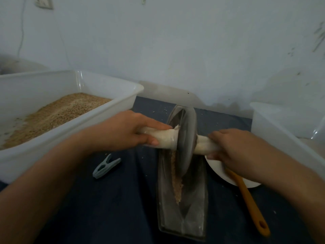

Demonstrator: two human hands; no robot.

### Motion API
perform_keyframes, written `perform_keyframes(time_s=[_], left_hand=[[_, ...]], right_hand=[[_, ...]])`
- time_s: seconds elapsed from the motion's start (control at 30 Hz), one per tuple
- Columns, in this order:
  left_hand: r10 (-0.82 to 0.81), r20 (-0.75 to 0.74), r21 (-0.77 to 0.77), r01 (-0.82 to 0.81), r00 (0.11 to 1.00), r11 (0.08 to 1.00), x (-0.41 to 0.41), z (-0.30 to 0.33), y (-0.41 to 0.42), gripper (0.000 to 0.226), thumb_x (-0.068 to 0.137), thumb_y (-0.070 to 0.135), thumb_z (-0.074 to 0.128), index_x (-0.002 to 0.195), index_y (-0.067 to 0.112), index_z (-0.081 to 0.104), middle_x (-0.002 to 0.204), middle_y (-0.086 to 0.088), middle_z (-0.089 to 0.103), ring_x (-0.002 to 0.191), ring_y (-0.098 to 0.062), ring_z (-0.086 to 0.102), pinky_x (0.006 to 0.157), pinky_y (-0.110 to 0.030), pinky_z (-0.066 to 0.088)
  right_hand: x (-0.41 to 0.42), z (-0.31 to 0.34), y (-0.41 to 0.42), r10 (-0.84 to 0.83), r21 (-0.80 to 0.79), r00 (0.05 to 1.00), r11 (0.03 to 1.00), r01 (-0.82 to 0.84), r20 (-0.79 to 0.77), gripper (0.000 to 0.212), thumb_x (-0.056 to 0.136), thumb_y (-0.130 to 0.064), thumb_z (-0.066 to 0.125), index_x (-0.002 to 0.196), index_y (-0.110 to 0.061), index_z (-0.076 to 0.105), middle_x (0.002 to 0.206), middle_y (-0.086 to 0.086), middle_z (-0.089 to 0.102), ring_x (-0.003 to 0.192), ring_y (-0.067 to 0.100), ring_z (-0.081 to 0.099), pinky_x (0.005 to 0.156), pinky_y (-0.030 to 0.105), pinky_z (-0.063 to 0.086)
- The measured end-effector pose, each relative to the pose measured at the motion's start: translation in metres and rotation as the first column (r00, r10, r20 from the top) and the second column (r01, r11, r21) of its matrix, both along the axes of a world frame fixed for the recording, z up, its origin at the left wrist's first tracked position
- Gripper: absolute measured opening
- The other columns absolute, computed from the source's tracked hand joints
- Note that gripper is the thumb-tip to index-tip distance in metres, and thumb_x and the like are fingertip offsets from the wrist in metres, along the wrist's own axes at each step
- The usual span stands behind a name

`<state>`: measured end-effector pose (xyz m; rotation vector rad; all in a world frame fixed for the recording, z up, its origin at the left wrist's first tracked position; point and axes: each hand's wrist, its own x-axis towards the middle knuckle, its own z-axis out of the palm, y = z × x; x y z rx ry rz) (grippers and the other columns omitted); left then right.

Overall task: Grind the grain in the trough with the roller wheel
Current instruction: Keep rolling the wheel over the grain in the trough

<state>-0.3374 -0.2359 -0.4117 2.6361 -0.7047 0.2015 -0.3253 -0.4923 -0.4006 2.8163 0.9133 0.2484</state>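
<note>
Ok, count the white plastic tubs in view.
2. One large white plastic tub holding grain sits at the left; another white plastic tub stands at the right edge, contents unseen. More may lie outside the frame.

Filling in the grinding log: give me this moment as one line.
left hand: grips axle handle | right hand: grips axle handle | roller wheel: upright in trough | grain: in groove

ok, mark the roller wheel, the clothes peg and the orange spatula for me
roller wheel (pixel 184 138), head view: on the metal disc's face.
clothes peg (pixel 105 166), head view: mid-body, lying on the dark cloth.
orange spatula (pixel 249 199), head view: mid-handle, right of the trough.
</note>
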Motion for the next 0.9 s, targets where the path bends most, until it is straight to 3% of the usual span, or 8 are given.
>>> perform_keyframes(time_s=[0.13, 0.2, 0.33, 0.43, 0.57, 0.73, 0.83, 0.9], left_hand=[[-0.262, -0.277, -0.171, 0.221, 0.924, 0.960, -0.018, 0.018, 0.009, 0.045, 0.079, 0.040, 0.062, 0.123, 0.047, 0.054, 0.110, 0.034, 0.062, 0.100, 0.014, 0.057, 0.081, -0.001, 0.038], [-0.293, -0.319, -0.207, 0.236, 0.901, 0.950, -0.019, 0.019, 0.011, 0.046, 0.078, 0.038, 0.063, 0.123, 0.043, 0.056, 0.112, 0.033, 0.061, 0.103, 0.013, 0.056, 0.083, 0.001, 0.036], [-0.108, -0.181, -0.082, 0.095, 0.977, 0.992, -0.006, 0.006, 0.006, 0.041, 0.083, 0.037, 0.061, 0.120, 0.053, 0.050, 0.105, 0.030, 0.064, 0.098, 0.011, 0.057, 0.081, -0.001, 0.037], [0.079, -0.009, 0.018, -0.079, 0.997, 0.997, 0.009, -0.008, 0.000, 0.043, 0.091, 0.036, 0.053, 0.129, 0.051, 0.042, 0.118, 0.013, 0.063, 0.098, -0.004, 0.058, 0.088, -0.019, 0.041], [0.122, 0.104, 0.030, -0.126, 0.987, 0.992, 0.019, -0.013, -0.005, 0.045, 0.092, 0.035, 0.051, 0.135, 0.045, 0.039, 0.124, 0.008, 0.059, 0.104, -0.009, 0.054, 0.083, -0.018, 0.033], [-0.027, -0.081, -0.038, 0.024, 0.996, 0.999, 0.002, 0.002, 0.004, 0.045, 0.082, 0.046, 0.058, 0.126, 0.053, 0.046, 0.117, 0.029, 0.058, 0.100, 0.007, 0.056, 0.086, -0.013, 0.041], [-0.193, -0.191, -0.056, 0.185, 0.962, 0.981, -0.013, 0.012, 0.009, 0.054, 0.075, 0.050, 0.059, 0.128, 0.050, 0.045, 0.101, 0.045, 0.056, 0.092, 0.021, 0.053, 0.075, -0.001, 0.037], [-0.264, -0.263, -0.103, 0.245, 0.928, 0.964, -0.017, 0.015, 0.012, 0.053, 0.079, 0.044, 0.064, 0.129, 0.049, 0.048, 0.106, 0.040, 0.058, 0.092, 0.016, 0.056, 0.073, 0.000, 0.037]], right_hand=[[-0.033, 0.026, -0.002, 0.041, -0.058, 0.980, 0.997, -0.053, -0.193, 0.022, 0.086, -0.056, 0.048, 0.083, -0.038, 0.036, 0.077, -0.014, 0.047, 0.070, 0.000, 0.047, 0.057, 0.015, 0.033], [-0.041, 0.029, -0.003, 0.043, -0.051, 0.980, 0.997, -0.054, -0.196, 0.021, 0.085, -0.058, 0.046, 0.089, -0.040, 0.037, 0.074, -0.015, 0.043, 0.066, 0.000, 0.044, 0.056, 0.015, 0.032], [-0.016, 0.012, 0.002, -0.004, 0.011, 0.997, 1.000, 0.005, -0.072, 0.027, 0.092, -0.045, 0.046, 0.114, -0.028, 0.050, 0.099, -0.010, 0.058, 0.087, 0.006, 0.054, 0.070, 0.018, 0.041], [0.012, -0.005, 0.007, -0.076, 0.096, 0.996, 0.993, 0.071, 0.045, 0.039, 0.094, -0.036, 0.048, 0.131, -0.024, 0.043, 0.124, -0.001, 0.054, 0.111, 0.015, 0.049, 0.084, 0.025, 0.037], [0.023, -0.016, 0.005, -0.089, 0.157, 0.990, 0.985, 0.071, 0.111, 0.045, 0.095, -0.034, 0.048, 0.137, -0.022, 0.036, 0.129, -0.001, 0.050, 0.114, 0.015, 0.043, 0.086, 0.024, 0.033], [0.004, 0.000, 0.003, -0.008, 0.020, 0.999, 1.000, 0.007, 0.034, 0.035, 0.093, -0.042, 0.048, 0.124, -0.026, 0.047, 0.116, -0.004, 0.055, 0.105, 0.011, 0.049, 0.078, 0.021, 0.034], [-0.022, 0.019, -0.001, 0.039, -0.024, 0.990, 0.999, -0.043, -0.136, 0.022, 0.089, -0.051, 0.049, 0.104, -0.035, 0.048, 0.094, -0.013, 0.055, 0.084, 0.002, 0.051, 0.067, 0.016, 0.037], [-0.037, 0.028, -0.005, 0.069, -0.008, 0.979, 0.997, -0.072, -0.192, 0.022, 0.085, -0.058, 0.047, 0.100, -0.042, 0.043, 0.084, -0.014, 0.052, 0.075, 0.000, 0.050, 0.061, 0.015, 0.036]])
